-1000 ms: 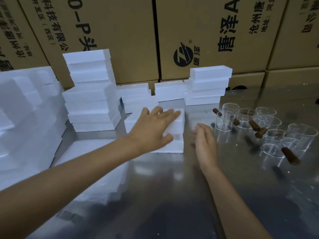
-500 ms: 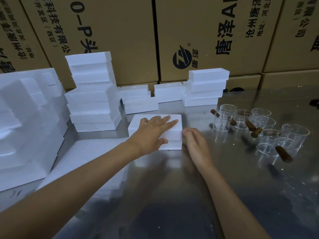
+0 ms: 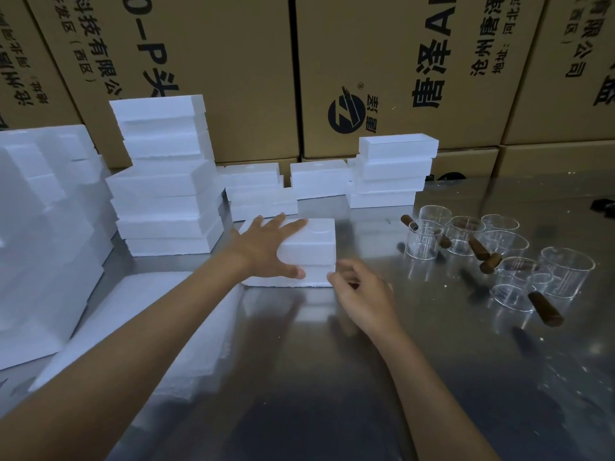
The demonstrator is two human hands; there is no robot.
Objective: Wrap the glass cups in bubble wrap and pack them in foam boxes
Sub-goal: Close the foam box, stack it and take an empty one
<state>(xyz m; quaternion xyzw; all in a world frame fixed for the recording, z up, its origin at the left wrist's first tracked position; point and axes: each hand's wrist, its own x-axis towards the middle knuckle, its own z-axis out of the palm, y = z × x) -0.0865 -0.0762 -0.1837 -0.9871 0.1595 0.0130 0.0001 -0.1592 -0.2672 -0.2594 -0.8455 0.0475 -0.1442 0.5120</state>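
Observation:
A small white foam box (image 3: 316, 241), its two halves closed, lies on the steel table (image 3: 332, 377) in the middle. My left hand (image 3: 263, 247) rests on its top with fingers spread straight and the thumb against the front face at the seam. My right hand (image 3: 362, 294) hovers at the box's front right corner with fingers loosely curled, holding nothing; I cannot tell whether the fingertips touch the foam. Several clear glass cups (image 3: 424, 239) with brown wooden handles (image 3: 545, 312) stand grouped to the right. No bubble wrap is visible.
Stacks of foam boxes stand behind: a tall stack (image 3: 166, 181) at left, low ones (image 3: 263, 194) in the middle, another stack (image 3: 392, 171) at right. A big foam block (image 3: 40, 227) and a flat foam sheet (image 3: 133, 327) fill the left. Cardboard cartons (image 3: 399, 61) wall off the back.
The foam box has slid toward me under my left hand. My right hand has moved in to the box's front right corner and curled its fingers.

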